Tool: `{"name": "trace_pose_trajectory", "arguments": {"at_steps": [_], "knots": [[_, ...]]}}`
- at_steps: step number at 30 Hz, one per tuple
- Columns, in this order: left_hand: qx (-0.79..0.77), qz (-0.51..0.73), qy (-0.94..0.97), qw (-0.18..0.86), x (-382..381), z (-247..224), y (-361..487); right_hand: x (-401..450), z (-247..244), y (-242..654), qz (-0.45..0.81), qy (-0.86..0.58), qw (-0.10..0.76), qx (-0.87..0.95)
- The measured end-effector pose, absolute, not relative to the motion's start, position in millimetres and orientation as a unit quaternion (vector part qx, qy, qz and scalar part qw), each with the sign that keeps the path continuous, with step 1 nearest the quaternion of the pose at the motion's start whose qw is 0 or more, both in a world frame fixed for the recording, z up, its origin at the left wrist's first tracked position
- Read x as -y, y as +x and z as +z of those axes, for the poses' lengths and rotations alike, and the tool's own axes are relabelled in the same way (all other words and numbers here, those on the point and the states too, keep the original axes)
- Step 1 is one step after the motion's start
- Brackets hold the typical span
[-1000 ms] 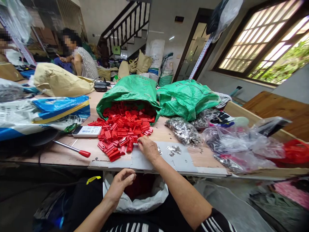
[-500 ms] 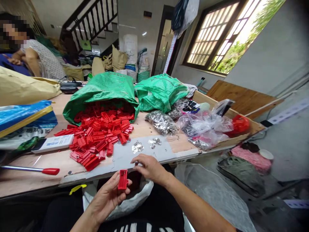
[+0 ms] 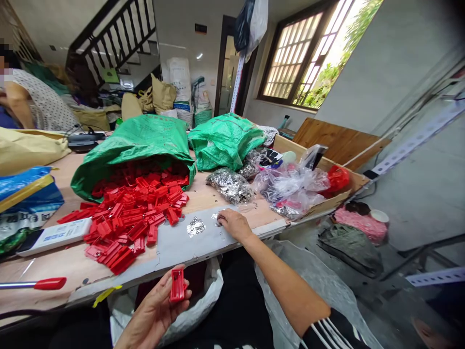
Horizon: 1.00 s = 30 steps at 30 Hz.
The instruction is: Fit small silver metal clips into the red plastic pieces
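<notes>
Head view: we work at a table (image 3: 199, 194) that spans the middle of the frame. On it, left of centre, a green bag (image 3: 141, 135) lies with its mouth toward us; a heap (image 3: 134, 213) of red parts extends from that mouth. Below the table edge, lower frame, we have an open sack (image 3: 213, 291). A grey sheet (image 3: 178, 245) covers the near edge, right of the heap. Our right hand (image 3: 234, 224) is over the sheet near frame centre, fingertips bent down and drawn together; we cannot tell whether they pinch anything. Our left hand (image 3: 154, 303), lower frame left of centre, is closed around one red part (image 3: 177, 286), its long axis nearly upright in the frame, open face toward us. Metal pieces (image 3: 196, 226) lie in two clusters up and right of that part. Our right hand is nearer: one cluster under its fingertips, the other just left.
</notes>
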State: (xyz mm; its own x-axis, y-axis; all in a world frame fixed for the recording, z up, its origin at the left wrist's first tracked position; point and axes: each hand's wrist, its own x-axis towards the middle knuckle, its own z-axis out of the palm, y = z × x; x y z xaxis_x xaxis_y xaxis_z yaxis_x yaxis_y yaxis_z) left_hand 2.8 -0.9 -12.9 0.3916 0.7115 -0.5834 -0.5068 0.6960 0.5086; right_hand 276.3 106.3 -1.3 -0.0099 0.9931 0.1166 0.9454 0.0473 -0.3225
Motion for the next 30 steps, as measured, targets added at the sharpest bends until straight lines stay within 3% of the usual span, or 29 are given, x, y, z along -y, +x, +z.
{"name": "trace_pose_trajectory", "arguments": {"at_steps": [20,26,30], "knots": [[-0.436,0.45,0.171,0.761,-2.4,-11.5,9.7,-100.2,1.7,299.5,0.109,-0.666,0.283,0.681],[-0.439,0.503,0.292,0.684,-9.1,-14.8,12.5,-92.4,7.0,297.7,0.154,-0.651,0.342,0.66],[-0.449,0.532,0.403,0.594,-15.4,-15.2,11.8,-73.2,13.7,264.8,0.267,-0.595,0.368,0.662]]}}
